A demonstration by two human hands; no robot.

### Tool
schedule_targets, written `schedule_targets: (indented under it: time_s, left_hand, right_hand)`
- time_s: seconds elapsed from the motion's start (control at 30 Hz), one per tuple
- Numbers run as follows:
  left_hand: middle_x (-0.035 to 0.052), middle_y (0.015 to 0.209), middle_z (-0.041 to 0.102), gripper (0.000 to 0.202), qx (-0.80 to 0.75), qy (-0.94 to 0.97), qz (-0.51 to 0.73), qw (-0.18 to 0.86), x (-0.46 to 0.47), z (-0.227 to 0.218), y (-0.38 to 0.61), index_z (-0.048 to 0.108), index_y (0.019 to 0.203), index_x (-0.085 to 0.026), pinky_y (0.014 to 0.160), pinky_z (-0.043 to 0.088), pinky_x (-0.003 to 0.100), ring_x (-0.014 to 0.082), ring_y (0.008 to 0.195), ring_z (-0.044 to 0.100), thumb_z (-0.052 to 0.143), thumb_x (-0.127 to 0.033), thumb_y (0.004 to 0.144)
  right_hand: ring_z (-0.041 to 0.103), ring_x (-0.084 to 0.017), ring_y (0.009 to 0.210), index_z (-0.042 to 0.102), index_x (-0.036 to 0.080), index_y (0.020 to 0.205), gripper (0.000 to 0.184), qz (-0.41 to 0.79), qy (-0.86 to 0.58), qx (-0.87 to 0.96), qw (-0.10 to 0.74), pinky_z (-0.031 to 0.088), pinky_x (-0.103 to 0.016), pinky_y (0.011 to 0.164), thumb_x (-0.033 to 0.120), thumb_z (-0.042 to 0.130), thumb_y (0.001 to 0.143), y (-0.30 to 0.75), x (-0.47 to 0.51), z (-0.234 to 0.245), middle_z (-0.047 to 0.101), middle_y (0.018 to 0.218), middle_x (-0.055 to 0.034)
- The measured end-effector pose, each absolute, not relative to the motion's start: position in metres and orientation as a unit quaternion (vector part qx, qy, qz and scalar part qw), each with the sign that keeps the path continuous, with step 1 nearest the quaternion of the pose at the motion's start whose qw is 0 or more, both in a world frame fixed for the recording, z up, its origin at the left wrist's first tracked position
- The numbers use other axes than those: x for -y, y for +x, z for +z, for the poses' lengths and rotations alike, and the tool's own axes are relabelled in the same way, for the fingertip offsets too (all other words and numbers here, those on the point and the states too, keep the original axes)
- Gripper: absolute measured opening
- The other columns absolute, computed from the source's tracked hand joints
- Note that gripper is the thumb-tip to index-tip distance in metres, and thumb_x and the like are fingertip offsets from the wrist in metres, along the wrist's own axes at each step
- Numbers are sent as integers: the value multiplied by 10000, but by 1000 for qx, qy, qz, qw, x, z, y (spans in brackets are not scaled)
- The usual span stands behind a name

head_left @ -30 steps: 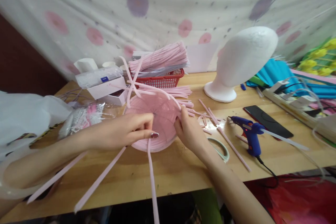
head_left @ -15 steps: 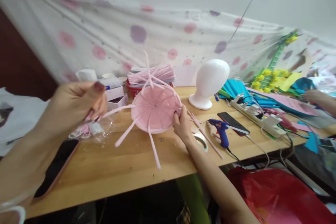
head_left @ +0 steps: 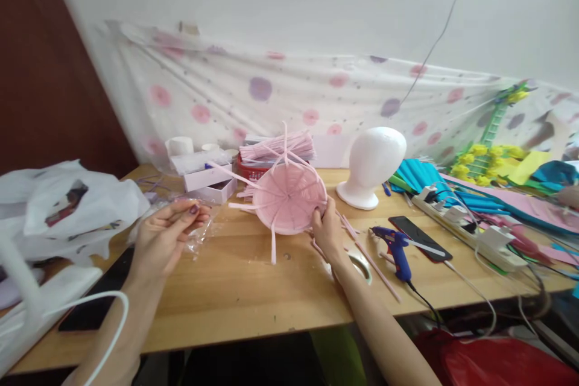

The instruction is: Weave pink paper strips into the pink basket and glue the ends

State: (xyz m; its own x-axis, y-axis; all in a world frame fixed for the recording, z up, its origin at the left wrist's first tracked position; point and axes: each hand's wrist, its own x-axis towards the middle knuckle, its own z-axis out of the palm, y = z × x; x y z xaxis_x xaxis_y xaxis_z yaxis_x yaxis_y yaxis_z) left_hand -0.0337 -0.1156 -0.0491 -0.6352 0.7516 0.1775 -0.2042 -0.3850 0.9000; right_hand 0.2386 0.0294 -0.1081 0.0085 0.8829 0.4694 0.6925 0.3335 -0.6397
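Note:
My right hand (head_left: 326,226) grips the right rim of a round pink woven bowl-shaped piece (head_left: 289,198), thumb on its inner side. Several fuzzy pink strips, like pipe cleaners, stick out loose from its rim, and ribs meet at the middle of its hollow. My left hand (head_left: 169,229) is off to the left, apart from the piece, with thumb and fingers pinched together. Whatever lies between those fingertips is too small to make out. Behind that hand lies a crinkled clear plastic bag (head_left: 199,240).
A white foam head (head_left: 371,166) stands behind right. Rightward lie a blue glue gun (head_left: 394,250), a phone (head_left: 420,238), a tape roll (head_left: 362,268) and a power strip (head_left: 470,232). A red basket (head_left: 251,172) of pink strips sits behind; white plastic bags (head_left: 76,205) lie left.
My left hand has moved from a raised spot near the camera down and away from the pink strips. The camera view has shifted; my right hand still holds the pink woven piece.

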Motion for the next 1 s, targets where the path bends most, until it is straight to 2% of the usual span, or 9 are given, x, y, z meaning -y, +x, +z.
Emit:
schedule_targets:
  time_s: [0.2,0.4,0.53,0.6,0.77,0.87,1.0]
  left_hand:
    - [43,666,747,309,-427,262,784,366,104,-57,-21,777,726,-151,586,569,165,116,594,685,873,-212,438]
    - [26,632,723,294,-411,243,787,392,102,-63,-17,786,721,-152,610,551,168,98,600,651,836,-223,439]
    - [63,802,765,380,-422,235,770,416,101,-69,-22,790,817,-122,703,558,193,129,750,681,852,-203,451]
    - [67,865,772,340,-433,222,769,415,100,-73,-26,781,783,-116,747,540,173,128,838,684,867,-170,459]
    - [39,847,775,261,-441,188,776,410,97,-79,-35,735,708,-133,817,525,172,122,916,689,876,-109,489]
    - [50,837,775,196,-430,182,780,417,97,-77,-39,665,639,-142,817,549,196,131,895,712,839,-93,564]
    - [54,709,749,193,-426,176,780,423,96,-75,-40,607,654,-137,766,592,246,141,722,725,772,-38,637]
  right_hand:
    - [597,-249,728,504,152,1191,381,111,-568,709,402,397,-293,632,243,363,849,239,-32,-108,627,785,-63]
    - [579,-226,660,523,162,1128,319,122,-574,722,367,361,-269,585,237,382,852,238,-30,-107,640,789,-70]
    - [581,-230,659,523,152,1140,325,122,-586,722,347,347,-267,582,231,383,858,238,-31,-109,646,795,-85]
    - [585,-228,667,517,150,1157,332,122,-588,723,342,350,-265,588,233,377,869,238,-32,-110,649,802,-84]
    - [578,-226,657,509,142,1174,340,121,-593,726,327,339,-266,581,234,379,873,238,-33,-109,648,802,-79]
    - [563,-219,631,511,139,1153,321,120,-598,726,318,323,-266,563,235,374,879,237,-31,-107,637,786,-77]
    - [550,-214,616,500,143,1153,307,121,-596,730,312,318,-267,559,226,375,886,236,-28,-103,621,750,-58]
